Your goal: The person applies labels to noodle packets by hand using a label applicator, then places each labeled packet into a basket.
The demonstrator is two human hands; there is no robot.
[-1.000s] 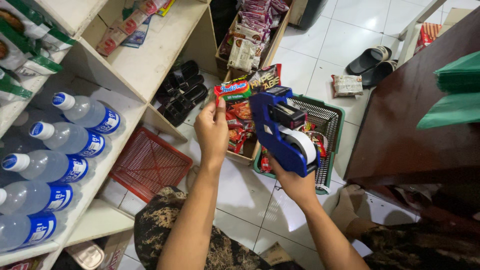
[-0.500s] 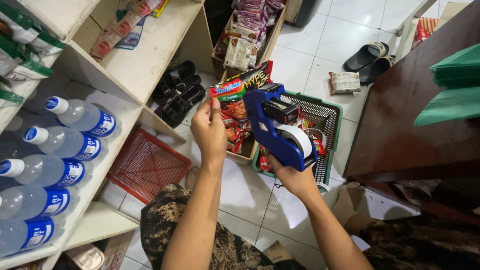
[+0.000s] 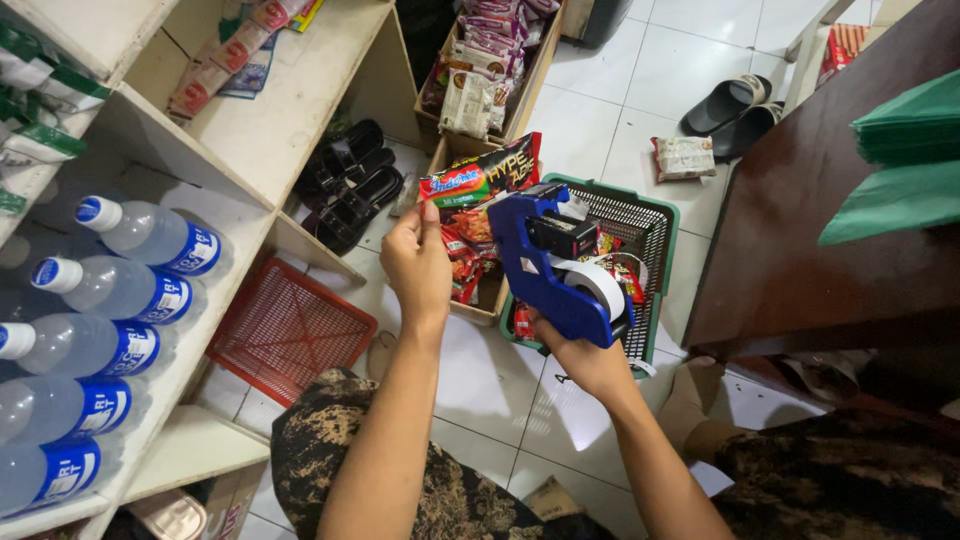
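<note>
Two hands up, both loaded. Left hand (image 3: 418,262) pinches the end of a red-and-black noodle packet (image 3: 482,178), thumb and fingers pressed on its edge; packet is held in the air above the cardboard box (image 3: 470,300) on the floor. Right hand (image 3: 580,355) is wrapped tight round the handle of a blue price-label gun (image 3: 552,268), white label roll facing out, nose of the gun touching the packet's lower edge.

Change vs. half a second back: little. Gun and packet sit slightly closer together, both hands a touch lower in view; grips unchanged.

Counts:
- Five water bottles (image 3: 150,235) lying on their sides on the shelf at the left edge, white caps out.
- One green basket (image 3: 655,215) on the floor just right of the box, gun held over it.
- One red basket (image 3: 290,328) on the floor under the shelf's front edge.
- Two pairs of black sandals: one (image 3: 350,190) beside the shelf, one (image 3: 730,105) well apart, by the dark worktop (image 3: 800,230).
- One loose snack packet (image 3: 683,157) on the tiles.
</note>
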